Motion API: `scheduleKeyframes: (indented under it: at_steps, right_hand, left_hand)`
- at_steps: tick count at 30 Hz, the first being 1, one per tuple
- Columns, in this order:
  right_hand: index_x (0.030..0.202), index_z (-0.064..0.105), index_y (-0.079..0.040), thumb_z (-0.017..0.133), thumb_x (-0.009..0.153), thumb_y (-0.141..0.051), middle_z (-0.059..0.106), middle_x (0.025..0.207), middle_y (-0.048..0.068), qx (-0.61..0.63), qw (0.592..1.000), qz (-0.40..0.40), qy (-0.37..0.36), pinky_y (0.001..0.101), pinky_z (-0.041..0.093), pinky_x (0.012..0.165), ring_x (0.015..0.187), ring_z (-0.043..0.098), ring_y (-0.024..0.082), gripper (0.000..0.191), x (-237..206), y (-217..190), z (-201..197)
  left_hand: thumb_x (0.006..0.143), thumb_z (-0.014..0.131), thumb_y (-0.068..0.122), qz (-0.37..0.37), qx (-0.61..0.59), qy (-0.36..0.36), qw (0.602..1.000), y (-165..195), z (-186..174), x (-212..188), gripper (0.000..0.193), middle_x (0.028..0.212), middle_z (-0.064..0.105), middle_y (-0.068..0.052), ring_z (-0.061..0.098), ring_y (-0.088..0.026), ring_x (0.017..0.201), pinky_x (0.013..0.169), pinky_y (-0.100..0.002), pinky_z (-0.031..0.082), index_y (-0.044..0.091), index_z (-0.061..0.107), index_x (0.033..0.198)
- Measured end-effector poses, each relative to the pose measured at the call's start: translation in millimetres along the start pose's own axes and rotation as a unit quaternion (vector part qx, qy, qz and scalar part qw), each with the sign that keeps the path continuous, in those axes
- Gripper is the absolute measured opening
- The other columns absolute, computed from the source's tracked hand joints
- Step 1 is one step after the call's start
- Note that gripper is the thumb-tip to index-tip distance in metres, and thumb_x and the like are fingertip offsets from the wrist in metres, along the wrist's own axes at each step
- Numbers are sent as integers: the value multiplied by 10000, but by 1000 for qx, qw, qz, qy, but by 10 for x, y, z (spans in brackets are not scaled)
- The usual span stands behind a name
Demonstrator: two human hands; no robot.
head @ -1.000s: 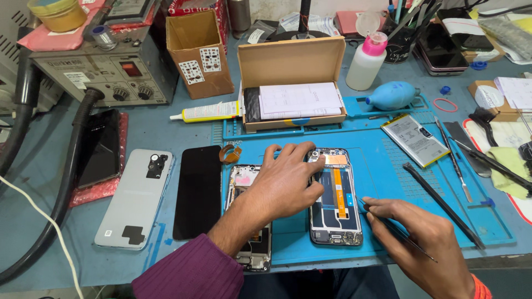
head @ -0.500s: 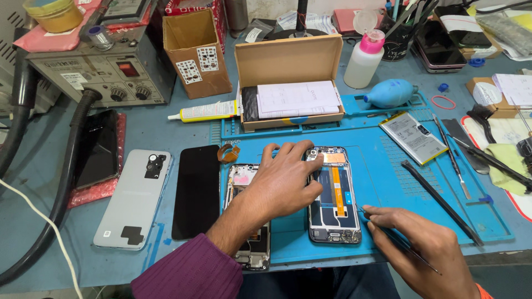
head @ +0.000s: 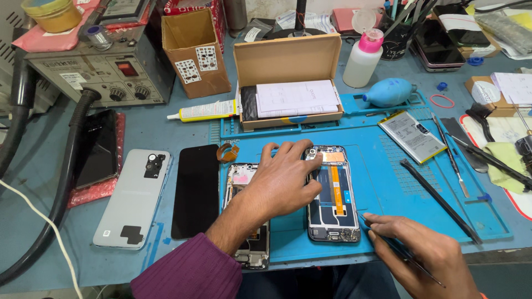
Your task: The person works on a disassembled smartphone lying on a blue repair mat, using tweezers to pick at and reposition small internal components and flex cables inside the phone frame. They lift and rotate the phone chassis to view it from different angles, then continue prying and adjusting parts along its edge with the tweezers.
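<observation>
Opened phone (head: 333,194) lies back-up on the blue mat (head: 388,194), near centre. Your left hand (head: 282,180) presses on its left edge, fingers spread flat, gripping nothing. Your right hand (head: 426,257) pinches thin tweezers (head: 396,249), tip near the phone's lower right corner. Second phone frame (head: 246,221) sits just left, partly under your wrist.

On the work mat (head: 388,194), the opened phone (head: 332,194) lies near the middle, with a second stripped phone frame (head: 244,221) just left of it and the loose battery (head: 413,135) to its far right. Left of the mat lie a screen panel (head: 195,191) and, further left, a phone back cover (head: 133,199). Behind the mat's far edge stands an open cardboard box (head: 288,83), with the glue tube (head: 202,111) to its left and the air blower (head: 388,91) to its right.
</observation>
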State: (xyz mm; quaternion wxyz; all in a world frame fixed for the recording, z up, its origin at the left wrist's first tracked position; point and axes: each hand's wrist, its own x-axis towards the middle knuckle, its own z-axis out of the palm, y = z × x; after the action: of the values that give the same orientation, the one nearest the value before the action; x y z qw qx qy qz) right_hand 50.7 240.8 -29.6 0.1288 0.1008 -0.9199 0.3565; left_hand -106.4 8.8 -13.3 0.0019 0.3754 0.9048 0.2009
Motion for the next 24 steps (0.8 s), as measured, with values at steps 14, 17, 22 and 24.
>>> scheduleKeyframes:
  at_steps: [14,17,22,24]
  right_hand:
    - [971,743,-78,784,825,-100,810,1122,87,3,1000,16,11,304,598,787,1011,761,190,154,-187,102,53]
    - [954,741,-83,783,822,-96,808,1113,84,-7,1000,13,10,310,596,807,1011,761,187,139,-214,117,53]
    - [923,735,-90,794,812,-92,813,1085,77,-10,1000,12,7,310,593,829,1019,761,181,126,-246,114,47]
    - [915,729,-91,796,809,-94,816,1073,72,-15,1000,7,22,305,589,842,1015,762,172,126,-278,103,60]
  left_hand:
    - [832,603,313,4,-1,9,1000,-8,6,-12,552,1449,489,-208,436,-332,1351,1144,-590,208,83,644,1332]
    - [837,602,316,3,-1,6,1000,-5,12,-8,559,1455,483,-210,432,-331,1356,1149,-592,200,81,637,1343]
    - [833,600,315,-8,3,-11,1000,-1,13,4,572,1463,473,-212,424,-330,1364,1156,-593,189,83,627,1355]
    - [831,599,314,-9,2,-12,1000,-2,15,5,570,1465,469,-215,421,-333,1365,1156,-598,184,87,630,1353]
